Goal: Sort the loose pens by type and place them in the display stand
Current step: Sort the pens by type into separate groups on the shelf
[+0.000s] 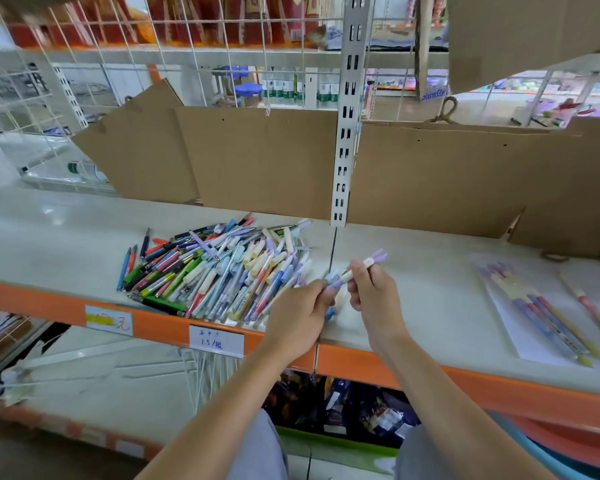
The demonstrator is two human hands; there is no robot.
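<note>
Both hands work just right of the loose pen pile [219,268]. The right hand [373,292] pinches lilac-topped pens [359,268]; the left hand [303,311] curls around similar ones, apparently gathering one type. Sorted pens [541,313] lie far right.

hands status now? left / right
Left hand: fingers pinch the lower end of a pastel purple-and-white pen.
Right hand: fingers grip the same pen higher up.

Head-worn wide-angle camera looks forward and down, close over the shelf [84,237]
</note>
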